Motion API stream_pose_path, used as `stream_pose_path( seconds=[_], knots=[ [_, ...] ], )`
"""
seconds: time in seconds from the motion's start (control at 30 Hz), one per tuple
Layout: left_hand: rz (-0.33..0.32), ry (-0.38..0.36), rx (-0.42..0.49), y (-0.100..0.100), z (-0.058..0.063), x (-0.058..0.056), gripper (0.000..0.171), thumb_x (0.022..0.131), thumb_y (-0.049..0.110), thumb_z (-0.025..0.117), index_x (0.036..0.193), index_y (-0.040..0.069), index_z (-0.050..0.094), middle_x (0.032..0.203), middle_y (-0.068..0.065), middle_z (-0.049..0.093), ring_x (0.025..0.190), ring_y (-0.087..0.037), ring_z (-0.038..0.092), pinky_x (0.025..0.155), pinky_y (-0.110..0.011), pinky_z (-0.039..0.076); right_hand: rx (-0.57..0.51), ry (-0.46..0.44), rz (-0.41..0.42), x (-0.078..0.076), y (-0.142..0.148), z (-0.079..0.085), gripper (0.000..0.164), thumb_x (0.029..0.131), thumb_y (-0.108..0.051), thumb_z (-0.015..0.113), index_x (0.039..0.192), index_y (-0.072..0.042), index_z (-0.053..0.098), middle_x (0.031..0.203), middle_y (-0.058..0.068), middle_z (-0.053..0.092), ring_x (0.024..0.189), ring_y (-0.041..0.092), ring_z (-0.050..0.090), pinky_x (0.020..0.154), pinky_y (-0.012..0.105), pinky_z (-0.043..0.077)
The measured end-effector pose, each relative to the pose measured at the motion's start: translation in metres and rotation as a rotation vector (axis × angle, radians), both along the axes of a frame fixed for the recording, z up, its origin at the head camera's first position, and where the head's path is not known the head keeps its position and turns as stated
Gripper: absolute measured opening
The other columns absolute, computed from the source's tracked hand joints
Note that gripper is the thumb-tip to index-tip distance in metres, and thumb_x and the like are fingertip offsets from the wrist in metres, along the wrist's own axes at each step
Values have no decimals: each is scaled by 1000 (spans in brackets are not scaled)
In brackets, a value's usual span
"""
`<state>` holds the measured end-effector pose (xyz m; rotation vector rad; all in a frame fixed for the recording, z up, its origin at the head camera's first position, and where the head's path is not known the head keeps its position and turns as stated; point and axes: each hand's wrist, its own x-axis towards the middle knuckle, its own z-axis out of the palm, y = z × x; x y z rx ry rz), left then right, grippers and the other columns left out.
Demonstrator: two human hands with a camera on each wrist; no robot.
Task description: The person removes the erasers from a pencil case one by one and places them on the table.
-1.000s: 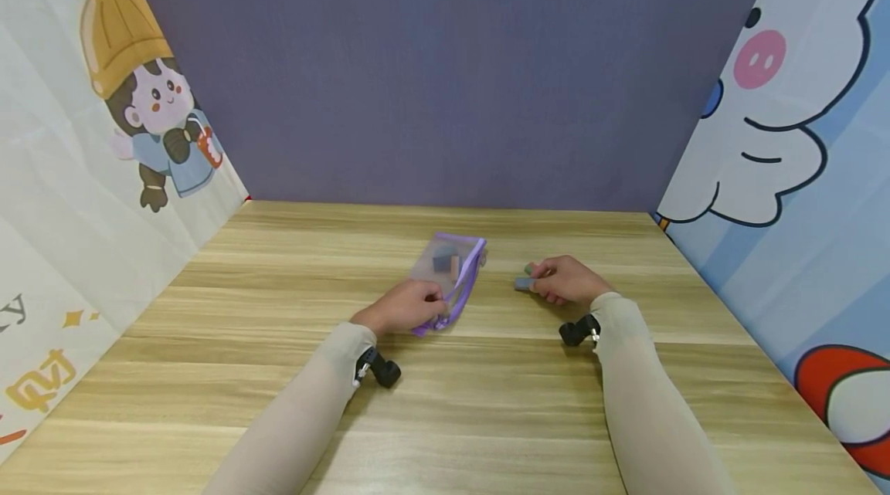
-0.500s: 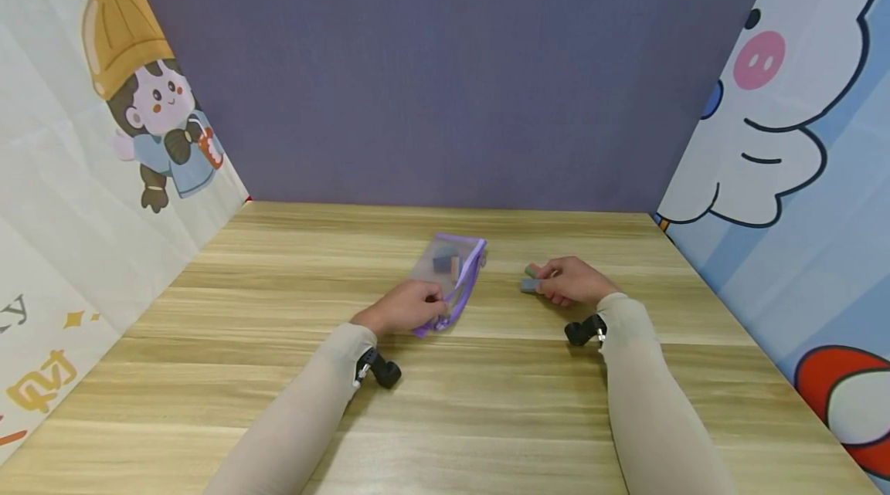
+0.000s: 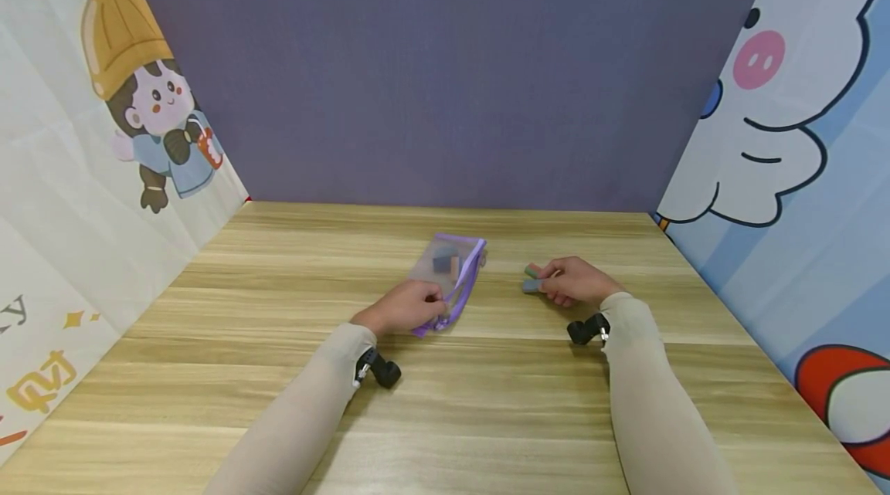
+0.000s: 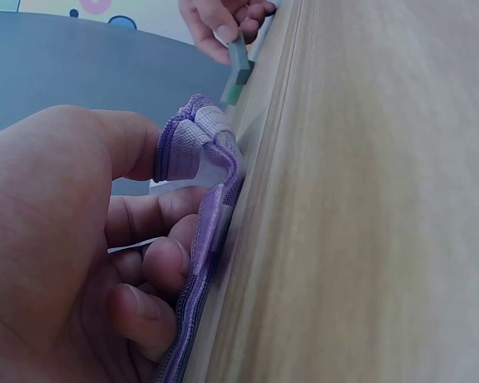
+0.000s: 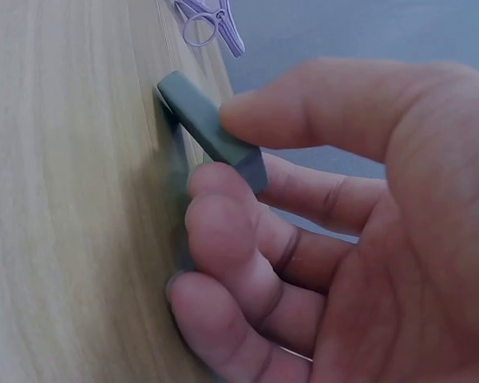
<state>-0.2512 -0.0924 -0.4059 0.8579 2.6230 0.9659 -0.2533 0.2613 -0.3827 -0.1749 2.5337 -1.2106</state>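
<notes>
My left hand [image 3: 406, 305] grips the near end of a see-through zip pouch [image 3: 426, 269] with purple edging. In the left wrist view, the thumb and fingers curl at the pouch's purple edge [image 4: 211, 227], which bulges open by the thumb. Inside the pouch lie a dark block [image 3: 443, 258] and a pinkish one [image 3: 455, 268]. To the right, my right hand [image 3: 573, 281] pinches a small grey-green rectangular block [image 5: 203, 120] between thumb and fingers, low over the table. Just behind it shows a small green and pinkish block [image 3: 532, 270], partly hidden by the fingers.
A wood-grain table [image 3: 278, 402] carries everything. A dark blue-grey panel [image 3: 445, 78] stands along its back edge. Printed cloths with cartoon figures [image 3: 160, 93] hang at both sides. A purple ring [image 5: 200, 30] hangs from the pouch's corner in the right wrist view.
My right hand has shifted slightly to the right with the grey-green block. The left hand and the pouch have stayed in place.
</notes>
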Motion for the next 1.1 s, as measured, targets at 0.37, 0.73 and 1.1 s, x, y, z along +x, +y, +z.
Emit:
stream_pose_path(
  seconds=[0.37, 0.73, 1.1],
  knots=[
    [3, 1, -1, -1, -1, -1, 22, 96, 33, 59, 80, 19, 61, 68, 6, 59, 58, -9, 52, 56, -30, 48, 13, 0, -27, 1, 0, 1, 31, 100, -22, 59, 121, 1, 62, 92, 13, 66, 77, 23, 62, 67, 36, 54],
    [-1, -5, 5, -1, 0, 0, 22, 96, 33, 58, 80, 19, 62, 69, 5, 61, 59, -9, 53, 55, -30, 49, -2, 30, -38, -1, 2, -2, 30, 104, -24, 53, 115, 1, 64, 86, 12, 62, 73, 22, 60, 66, 36, 53],
    [-1, 5, -1, -1, -1, 0, 22, 96, 34, 58, 79, 20, 61, 68, 6, 59, 60, -10, 52, 57, -30, 47, -30, 53, -71, -2, 1, -3, 30, 103, -23, 51, 114, 3, 64, 86, 12, 63, 72, 20, 61, 65, 34, 54]
  ],
)
